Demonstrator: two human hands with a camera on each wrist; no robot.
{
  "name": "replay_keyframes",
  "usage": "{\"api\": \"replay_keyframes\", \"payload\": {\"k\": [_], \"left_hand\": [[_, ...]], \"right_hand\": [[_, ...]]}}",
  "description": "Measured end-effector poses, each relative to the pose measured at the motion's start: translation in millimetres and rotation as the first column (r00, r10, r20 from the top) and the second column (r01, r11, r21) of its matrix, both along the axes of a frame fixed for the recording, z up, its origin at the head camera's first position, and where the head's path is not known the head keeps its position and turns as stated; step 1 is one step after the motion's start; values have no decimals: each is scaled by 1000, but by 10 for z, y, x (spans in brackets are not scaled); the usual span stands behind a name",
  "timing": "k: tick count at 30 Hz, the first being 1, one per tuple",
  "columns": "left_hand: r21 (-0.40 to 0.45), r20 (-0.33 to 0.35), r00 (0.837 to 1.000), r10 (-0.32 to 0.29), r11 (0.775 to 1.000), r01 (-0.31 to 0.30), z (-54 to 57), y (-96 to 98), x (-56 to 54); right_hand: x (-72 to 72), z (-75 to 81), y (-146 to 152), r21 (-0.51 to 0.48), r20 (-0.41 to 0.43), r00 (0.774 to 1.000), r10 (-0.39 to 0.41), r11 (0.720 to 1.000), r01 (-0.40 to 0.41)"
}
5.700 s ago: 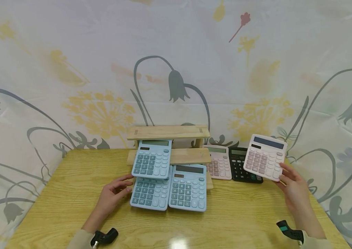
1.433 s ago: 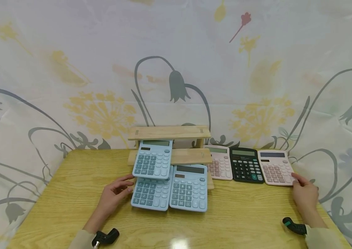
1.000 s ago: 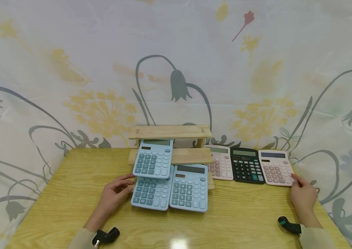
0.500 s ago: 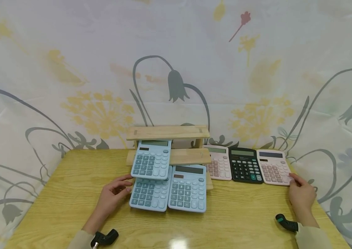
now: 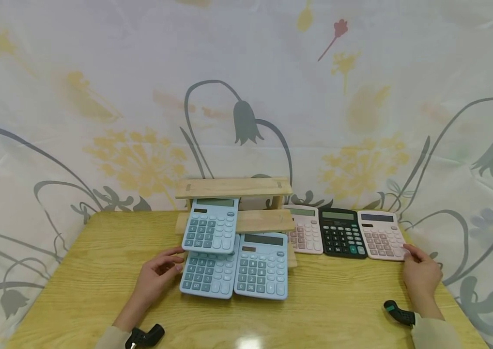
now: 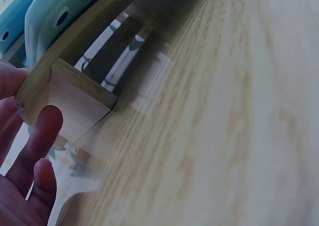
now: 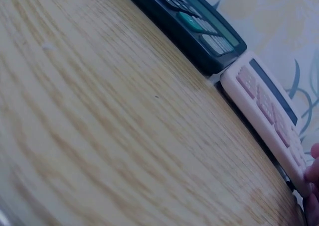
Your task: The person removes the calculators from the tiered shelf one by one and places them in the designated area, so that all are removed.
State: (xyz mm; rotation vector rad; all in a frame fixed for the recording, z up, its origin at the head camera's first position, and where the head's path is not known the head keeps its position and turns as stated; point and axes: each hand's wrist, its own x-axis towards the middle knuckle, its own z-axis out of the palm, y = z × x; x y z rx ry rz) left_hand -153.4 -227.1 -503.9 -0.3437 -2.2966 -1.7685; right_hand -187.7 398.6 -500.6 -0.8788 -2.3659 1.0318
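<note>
My right hand pinches the lower right edge of a pink calculator, which lies on the table right of a black calculator. In the right wrist view, fingertips show at the pink one's near corner. On the left, my left hand rests with relaxed fingers against the left end of a wooden tiered rack. One blue calculator leans on the rack's upper tier. Below it, a second blue calculator and a third blue calculator stand side by side, tilted back.
Another pink calculator lies between the rack and the black one, its left part hidden by the rack. The wooden table reaches back to a flower-printed cloth. A black camera mount sits on each wrist.
Earlier, my right hand held the pink calculator raised over the black one. It was then laid flat to the right of it. Since then the hands have barely moved; the view shifted slightly.
</note>
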Motion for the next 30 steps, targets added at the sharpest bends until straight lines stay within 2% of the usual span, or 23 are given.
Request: {"api": "replay_keyframes", "payload": {"k": [10,17,23,30], "left_hand": [[-5,-4,1000,-8,1000,8,-7,-11,9],[-17,-4,1000,11,1000,-11,-10,-27,17],[-9,-32,999,-16,1000,16,-30,-21,-6],[2,-30,999,-19,1000,19,-23,-15,0]], "right_hand": [[38,-5,-15,-26,-8,999,-37,999,37],[74,50,-72,-122,-39,997,-62,991,57],[107,119,-78,-196,-84,993,-79,979,61],[32,202,-153,-262,-83,995,-58,964,35]]}}
